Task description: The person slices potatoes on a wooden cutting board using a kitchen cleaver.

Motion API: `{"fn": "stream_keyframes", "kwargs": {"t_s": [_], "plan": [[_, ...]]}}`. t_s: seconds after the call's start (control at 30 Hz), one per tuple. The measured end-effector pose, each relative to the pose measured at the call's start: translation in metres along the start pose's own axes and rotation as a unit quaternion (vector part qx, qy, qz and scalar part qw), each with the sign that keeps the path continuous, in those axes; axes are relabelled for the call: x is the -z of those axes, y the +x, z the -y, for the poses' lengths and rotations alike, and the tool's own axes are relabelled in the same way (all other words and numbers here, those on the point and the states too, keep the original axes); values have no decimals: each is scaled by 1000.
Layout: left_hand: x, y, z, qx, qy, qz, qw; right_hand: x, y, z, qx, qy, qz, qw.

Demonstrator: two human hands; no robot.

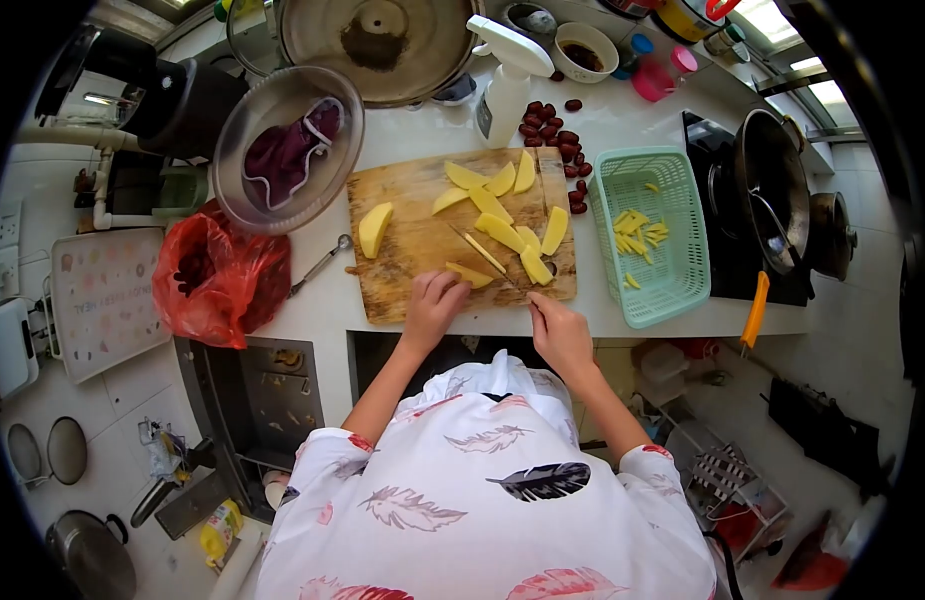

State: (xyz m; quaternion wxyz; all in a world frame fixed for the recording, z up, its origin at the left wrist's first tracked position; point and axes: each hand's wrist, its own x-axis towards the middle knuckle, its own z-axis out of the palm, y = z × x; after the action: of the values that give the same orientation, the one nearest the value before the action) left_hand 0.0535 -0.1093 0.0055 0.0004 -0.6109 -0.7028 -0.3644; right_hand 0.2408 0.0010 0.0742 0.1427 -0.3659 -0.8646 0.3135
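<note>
My left hand (437, 302) presses its bent fingers on a yellow potato slice (470, 275) near the front edge of a wooden cutting board (392, 285). My right hand (560, 330) is closed round a knife (512, 281), its handle mostly hidden in the fingers. The blade points away and to the left, just right of that slice. A thin potato stick (485, 253) lies along the blade. Several potato slices (489, 204) are scattered over the board, and a thicker potato chunk (375, 230) sits at its left.
Right of the board, a pale green basket (699, 235) holds several potato sticks (634, 228). Red dates (552, 128) and a spray bottle (504, 100) stand behind. At left are a red plastic bag (207, 300), a bowl with purple cloth (347, 150) and a measuring spoon (320, 265). A wok (772, 150) sits far right.
</note>
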Motion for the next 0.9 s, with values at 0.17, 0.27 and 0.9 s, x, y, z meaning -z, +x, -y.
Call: {"fn": "stream_keyframes", "kwargs": {"t_s": [0.17,0.27,0.9], "plan": [[2,-2,-2,24,-30,-5,999,9,-1,7,37,-70,65,995],[-3,-9,3,29,-42,-15,999,7,-1,5,96,-112,69,987],[9,-22,-4,171,-54,-68,982,17,3,-1,125,-111,98,981]]}}
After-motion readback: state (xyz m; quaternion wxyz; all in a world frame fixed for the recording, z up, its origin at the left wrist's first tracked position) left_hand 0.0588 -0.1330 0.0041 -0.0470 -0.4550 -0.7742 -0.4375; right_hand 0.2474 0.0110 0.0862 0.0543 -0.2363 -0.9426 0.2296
